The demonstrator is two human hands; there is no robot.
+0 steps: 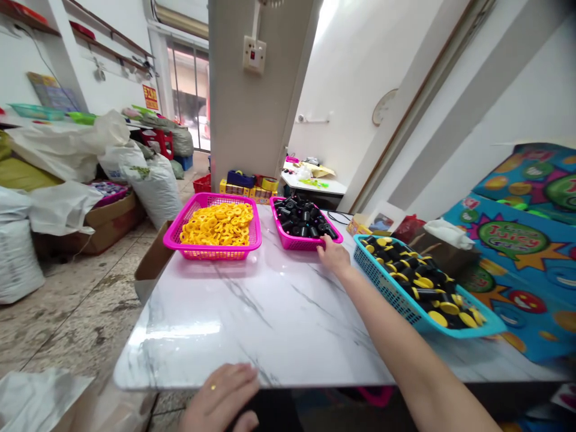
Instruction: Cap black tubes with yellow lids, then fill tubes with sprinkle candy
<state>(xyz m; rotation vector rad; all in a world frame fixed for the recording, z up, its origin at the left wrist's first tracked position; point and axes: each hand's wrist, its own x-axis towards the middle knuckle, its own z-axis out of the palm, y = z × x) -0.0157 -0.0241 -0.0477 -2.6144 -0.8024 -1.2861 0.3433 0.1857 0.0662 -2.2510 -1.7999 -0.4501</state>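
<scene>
My right hand [333, 254] reaches across the table to a small pink basket [302, 243], its fingers curled over the near right corner of the rim. Black plastic cylinders [306, 217] fill that basket. Low in the view, my left hand [225, 396] is at the table's front edge, fingers stretched out and nothing in it. A larger pink basket [211, 254] on the left is heaped with yellow ring-shaped plastic pieces [218, 225]. To the right of my forearm, a blue basket [382, 282] holds black cylinders with yellow discs on their ends [423, 282].
The baskets stand on a white marbled table [252, 312]. Behind them are a tape dispenser [240, 179] and small yellow boxes [263, 195] by a pillar [256, 108]. Blue printed cartons [517, 240] line the right side. White sacks [153, 183] and an open cardboard box [153, 258] stand on the left.
</scene>
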